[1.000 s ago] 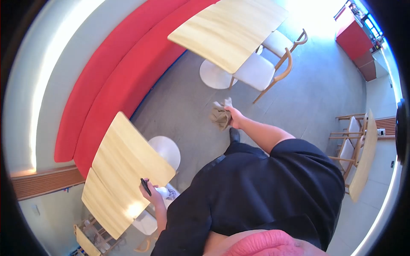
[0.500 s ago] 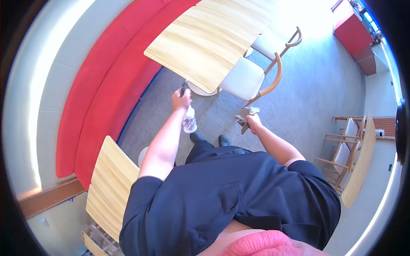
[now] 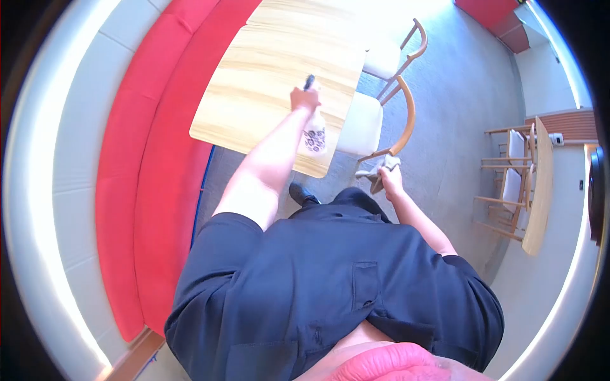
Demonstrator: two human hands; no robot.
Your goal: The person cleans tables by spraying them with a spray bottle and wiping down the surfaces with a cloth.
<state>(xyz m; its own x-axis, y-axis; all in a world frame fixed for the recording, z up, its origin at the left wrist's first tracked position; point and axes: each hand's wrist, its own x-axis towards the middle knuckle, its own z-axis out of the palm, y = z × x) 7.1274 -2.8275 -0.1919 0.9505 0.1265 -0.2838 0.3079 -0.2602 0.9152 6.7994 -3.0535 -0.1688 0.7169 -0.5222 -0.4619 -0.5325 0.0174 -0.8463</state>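
Note:
My left hand [image 3: 305,99] is closed around the neck of a spray bottle [image 3: 314,136], just under its black trigger head. The bottle is see-through with dark printing and hangs over the near part of the wooden table [image 3: 254,95]; whether its base touches the top I cannot tell. In my right hand [image 3: 391,182] a crumpled grey cloth [image 3: 377,174] is bunched up, its folds sticking out past the fingers. That hand is low beside the nearer chair [image 3: 359,127], close to its curved wooden back.
A long red bench seat [image 3: 159,165] runs along the left wall. Another white-seated chair [image 3: 383,60] stands farther along the table. At the right, chairs [image 3: 513,166] are tucked at a second wooden table [image 3: 537,190]. Grey floor [image 3: 445,127] lies between.
My left hand has lifted the spray bottle from beside the table's near edge to over its top. I have stepped closer to the table; the cloth stays in my right hand.

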